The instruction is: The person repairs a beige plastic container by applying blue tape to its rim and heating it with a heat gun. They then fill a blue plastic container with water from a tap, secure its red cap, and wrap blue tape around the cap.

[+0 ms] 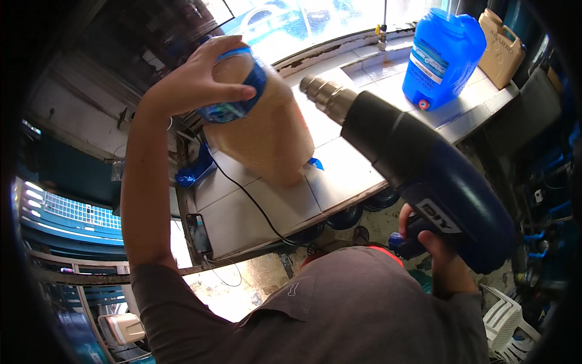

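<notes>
Your L hand (191, 82) is up far left, thumb and fingers spread wide and curved over the top end of the tan container (267, 136); thumb lies across the blue wrap (256, 85) there. Far fingertips are partly hidden, can't tell exactly where they press. Container's on the tiled counter (227, 212), left of ctr; can't tell if it's upright or a bit tilted. Small blue scrap (316, 164) sits just beside its base, R side.

Your R hand (433, 246), near right, has fingers closed round the handle of the dark blue heat gun (424, 158); part of the grip's hidden behind the gun body. Its metal nozzle (330, 100) points far left, twd the container, w/ a gap btwn them.

Also on the counter: blue jug (433, 70) w/ a small red-ringed fitting low down, far right; smaller tan jug (502, 51) just beyond it, to the R. Phone (199, 233) at the near left edge, white cable (225, 282) hanging nearby. Blk cord (245, 193) runs across the tiles, near side of the container; crumpled blue plastic (195, 171) to its L. White plastic chair (506, 321) on the floor, near right.
</notes>
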`<state>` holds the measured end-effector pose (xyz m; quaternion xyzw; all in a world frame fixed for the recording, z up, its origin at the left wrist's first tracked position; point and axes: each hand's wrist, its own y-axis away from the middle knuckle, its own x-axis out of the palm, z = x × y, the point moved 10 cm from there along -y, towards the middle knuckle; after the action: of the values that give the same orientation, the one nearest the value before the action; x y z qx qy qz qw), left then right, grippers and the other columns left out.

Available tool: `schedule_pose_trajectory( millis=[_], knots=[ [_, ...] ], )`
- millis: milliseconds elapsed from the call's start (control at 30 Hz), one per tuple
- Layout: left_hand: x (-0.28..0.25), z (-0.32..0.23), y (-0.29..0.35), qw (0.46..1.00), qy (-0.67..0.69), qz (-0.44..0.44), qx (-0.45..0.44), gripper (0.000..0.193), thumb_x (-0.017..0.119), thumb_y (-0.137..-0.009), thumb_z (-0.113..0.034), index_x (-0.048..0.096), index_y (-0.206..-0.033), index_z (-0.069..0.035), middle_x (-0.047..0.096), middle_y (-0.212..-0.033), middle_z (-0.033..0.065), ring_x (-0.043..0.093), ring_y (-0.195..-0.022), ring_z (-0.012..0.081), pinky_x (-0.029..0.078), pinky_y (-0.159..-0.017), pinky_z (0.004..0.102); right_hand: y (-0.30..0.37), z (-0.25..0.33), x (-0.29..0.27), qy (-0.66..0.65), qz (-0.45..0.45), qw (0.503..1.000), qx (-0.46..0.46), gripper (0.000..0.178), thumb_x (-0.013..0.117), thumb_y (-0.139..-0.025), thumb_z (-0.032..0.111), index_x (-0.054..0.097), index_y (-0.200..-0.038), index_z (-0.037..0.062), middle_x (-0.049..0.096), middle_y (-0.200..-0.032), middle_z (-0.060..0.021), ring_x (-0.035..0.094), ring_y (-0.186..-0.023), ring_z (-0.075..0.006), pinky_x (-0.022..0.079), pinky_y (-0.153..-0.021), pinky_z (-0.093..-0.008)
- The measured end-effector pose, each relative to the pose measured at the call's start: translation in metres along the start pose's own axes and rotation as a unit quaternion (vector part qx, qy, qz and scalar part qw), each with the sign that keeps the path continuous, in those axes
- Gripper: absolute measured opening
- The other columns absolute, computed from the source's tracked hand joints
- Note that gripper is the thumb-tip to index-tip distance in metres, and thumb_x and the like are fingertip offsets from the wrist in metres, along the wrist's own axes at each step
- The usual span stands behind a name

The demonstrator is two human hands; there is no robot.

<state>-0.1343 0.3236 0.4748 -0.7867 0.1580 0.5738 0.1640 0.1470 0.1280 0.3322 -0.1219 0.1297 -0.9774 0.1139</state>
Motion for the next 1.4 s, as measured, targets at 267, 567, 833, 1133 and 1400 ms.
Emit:
schedule_pose_trajectory(
  millis=[267,567,833,1133,1400],
  knots=[
    [0.009,0.013,-0.012,0.989,-0.007,0.084,-0.123,0.111,0.081,-0.054,-0.050,0.026,-0.145,-0.020,0.025,-0.146,0.0185,0.029,-0.133,0.0390,0.030,-0.109,0.0455,-0.011,-0.017,-0.041,-0.123,0.089,0.984,0.094,0.048,0.066,-0.081,0.001,0.045,-0.124,0.0054,0.060,-0.098,-0.0097,0.061,-0.088,-0.0166,0.054,-0.079,-0.0305],
    [0.007,0.011,-0.013,0.975,0.007,0.102,-0.198,0.111,0.083,-0.048,-0.036,0.030,-0.144,-0.018,0.032,-0.142,0.0187,0.034,-0.130,0.0374,0.033,-0.107,0.0439,-0.035,-0.021,-0.051,-0.205,0.105,0.961,0.151,0.048,0.072,-0.075,0.020,0.052,-0.113,-0.0011,0.057,-0.093,-0.0117,0.059,-0.069,-0.0198,0.048,-0.057,-0.0296],
    [0.006,0.008,-0.012,0.972,0.015,0.103,-0.212,0.107,0.082,-0.048,-0.033,0.033,-0.142,-0.017,0.034,-0.140,0.0185,0.035,-0.129,0.0365,0.033,-0.107,0.0422,-0.051,-0.024,-0.054,-0.237,0.115,0.957,0.125,0.043,0.070,-0.075,0.019,0.052,-0.108,-0.0019,0.053,-0.092,-0.0110,0.060,-0.064,-0.0217,0.048,-0.051,-0.0294],
    [0.006,0.014,-0.013,0.973,0.000,0.104,-0.207,0.112,0.084,-0.045,-0.041,0.032,-0.141,-0.016,0.035,-0.139,0.0190,0.036,-0.128,0.0372,0.036,-0.105,0.0435,-0.065,-0.026,-0.051,-0.275,0.115,0.947,0.120,0.046,0.070,-0.075,0.020,0.050,-0.110,-0.0022,0.053,-0.092,-0.0125,0.061,-0.064,-0.0230,0.049,-0.050,-0.0297],
    [0.006,0.016,-0.013,0.972,0.001,0.102,-0.211,0.112,0.084,-0.045,-0.040,0.032,-0.141,-0.015,0.036,-0.138,0.0192,0.036,-0.128,0.0376,0.036,-0.105,0.0438,-0.075,-0.027,-0.053,-0.272,0.082,0.952,0.112,0.045,0.068,-0.075,0.019,0.049,-0.110,-0.0038,0.053,-0.092,-0.0128,0.060,-0.062,-0.0233,0.049,-0.049,-0.0304]
  ],
)
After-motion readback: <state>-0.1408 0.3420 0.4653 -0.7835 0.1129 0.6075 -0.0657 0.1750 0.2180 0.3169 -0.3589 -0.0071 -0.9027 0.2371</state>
